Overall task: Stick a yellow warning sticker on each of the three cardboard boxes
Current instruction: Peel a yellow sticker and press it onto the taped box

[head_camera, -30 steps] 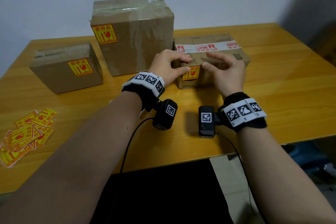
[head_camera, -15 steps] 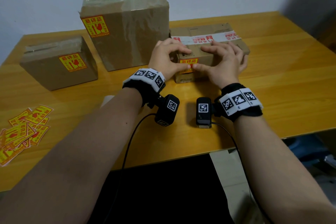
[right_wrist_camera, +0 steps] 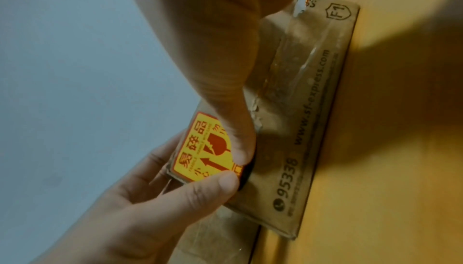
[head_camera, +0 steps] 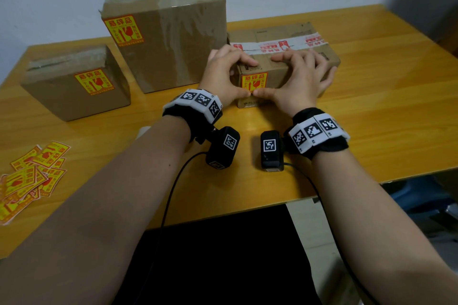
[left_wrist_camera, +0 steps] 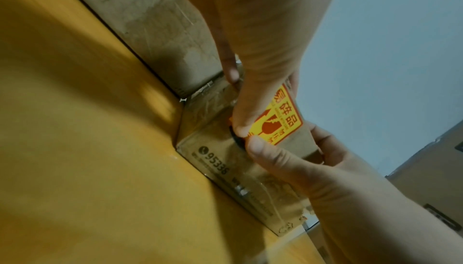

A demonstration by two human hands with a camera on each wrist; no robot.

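Note:
Three cardboard boxes stand on the wooden table (head_camera: 371, 106). The small left box (head_camera: 62, 106) carries a yellow sticker (head_camera: 93, 81), and the tall middle box (head_camera: 178, 39) carries another (head_camera: 123, 30). The flat right box (head_camera: 285, 34) has a third sticker (head_camera: 254, 80) (left_wrist_camera: 280, 117) (right_wrist_camera: 200, 149) on its front face. My left hand (head_camera: 223, 74) (right_wrist_camera: 150, 199) and right hand (head_camera: 300, 79) (left_wrist_camera: 288, 165) both clasp this box. Their fingers curve over its top edge. The two thumbs meet tip to tip and press the sticker's lower edge.
A loose pile of spare yellow stickers (head_camera: 29, 176) lies near the table's left front edge. The tall box touches the flat box's left side. A wall runs behind the boxes. Bare tabletop lies to the right of the flat box.
A second ago my hands held the sticker at the flat box's front. Since then the fingers have settled on the box top and both thumbs have slid down to the sticker's lower edge.

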